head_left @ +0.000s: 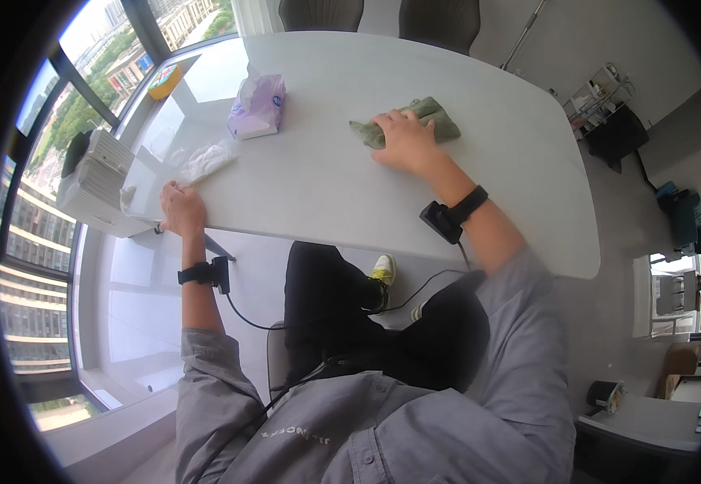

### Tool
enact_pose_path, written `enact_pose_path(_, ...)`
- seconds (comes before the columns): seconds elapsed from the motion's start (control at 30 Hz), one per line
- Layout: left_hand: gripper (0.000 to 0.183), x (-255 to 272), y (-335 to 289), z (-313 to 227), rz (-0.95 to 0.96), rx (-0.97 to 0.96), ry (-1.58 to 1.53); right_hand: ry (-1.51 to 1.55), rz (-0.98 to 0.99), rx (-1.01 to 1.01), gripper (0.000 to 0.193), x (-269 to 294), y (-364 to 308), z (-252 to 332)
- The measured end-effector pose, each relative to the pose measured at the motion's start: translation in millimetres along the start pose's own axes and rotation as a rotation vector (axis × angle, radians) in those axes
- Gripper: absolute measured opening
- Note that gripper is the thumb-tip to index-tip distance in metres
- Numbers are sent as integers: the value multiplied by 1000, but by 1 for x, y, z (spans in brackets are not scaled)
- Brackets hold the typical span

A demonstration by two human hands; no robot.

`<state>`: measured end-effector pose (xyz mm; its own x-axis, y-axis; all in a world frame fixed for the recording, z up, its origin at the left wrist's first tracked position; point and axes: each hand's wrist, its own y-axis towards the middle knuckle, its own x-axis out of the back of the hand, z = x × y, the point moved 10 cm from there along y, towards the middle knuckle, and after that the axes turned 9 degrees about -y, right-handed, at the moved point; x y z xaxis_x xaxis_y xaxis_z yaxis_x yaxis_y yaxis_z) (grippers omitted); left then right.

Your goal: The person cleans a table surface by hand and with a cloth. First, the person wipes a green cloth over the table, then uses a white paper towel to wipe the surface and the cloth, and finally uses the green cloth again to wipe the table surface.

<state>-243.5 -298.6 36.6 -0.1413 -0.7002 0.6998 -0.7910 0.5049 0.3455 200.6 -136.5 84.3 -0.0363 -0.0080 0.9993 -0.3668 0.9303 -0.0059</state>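
Observation:
A folded grey-green cloth (pixel 441 121) lies on the white table (pixel 326 177), right of its middle. My right hand (pixel 405 141) presses on it from above, fingers bent over its near side and the palm partly hiding it. My left hand (pixel 182 208) is at the table's near left edge, with its fingers curled closed around the edge. Just beyond that hand lies a crumpled white tissue or thin plastic piece (pixel 207 164); I cannot tell which. A purple tissue box (pixel 258 109) stands farther back, a tissue sticking out of its top.
A yellow object (pixel 165 81) sits on the window ledge at the far left. Beside the table's left end stands a white ribbed appliance (pixel 102 181). Two dark chairs (pixel 439 22) are behind the far edge. Cables run from my wrist straps (pixel 447 219) across my lap.

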Motion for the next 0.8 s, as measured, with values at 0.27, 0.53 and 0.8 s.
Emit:
enact_pose_path(0.27,36,-1,-1,0,-19,-17,-2,-331,-33,200,55,-13,-75,-46)
enact_pose_path(0.53,40,-7,10,13,-29,-61,75,-45,-167,-248,98,24,-95,-90)
enact_pose_path(0.8,41,-11,10,12,0,-63,74,-51,-118,-418,101,-6,-77,-114)
